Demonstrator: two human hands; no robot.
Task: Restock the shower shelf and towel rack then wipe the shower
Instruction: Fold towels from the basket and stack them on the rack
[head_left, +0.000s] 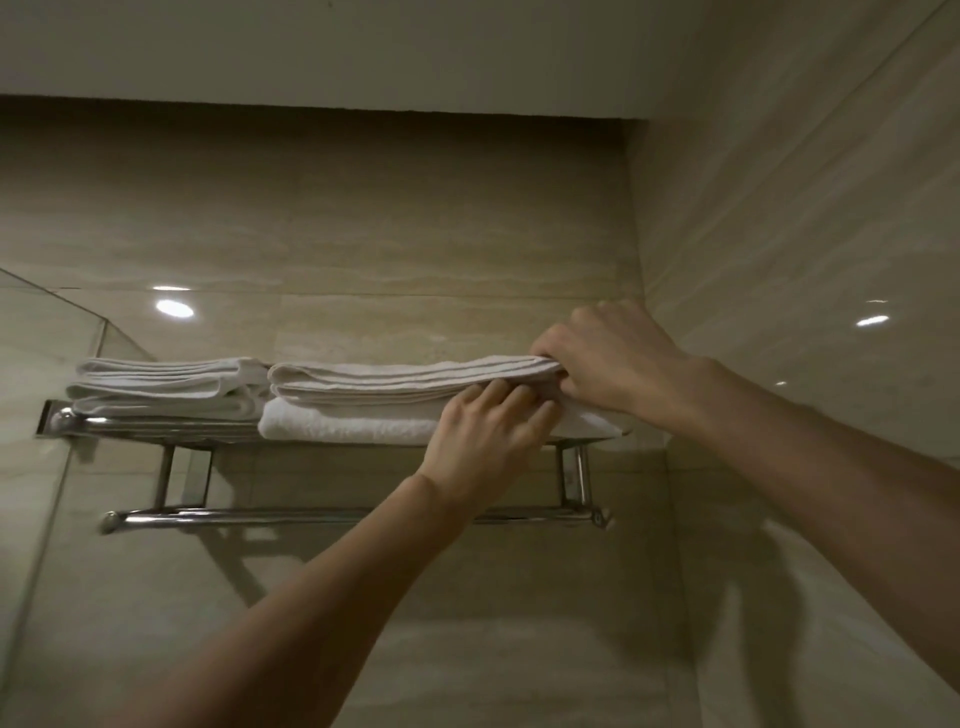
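The right hand (608, 358) pinches the top towel (405, 382) at its right end; the left hand (485, 434) presses nearly straight fingers against its front.

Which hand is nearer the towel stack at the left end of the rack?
Left. The left hand presses the front of the right stack, right of the left stack; the right hand grips the right stack's far end.
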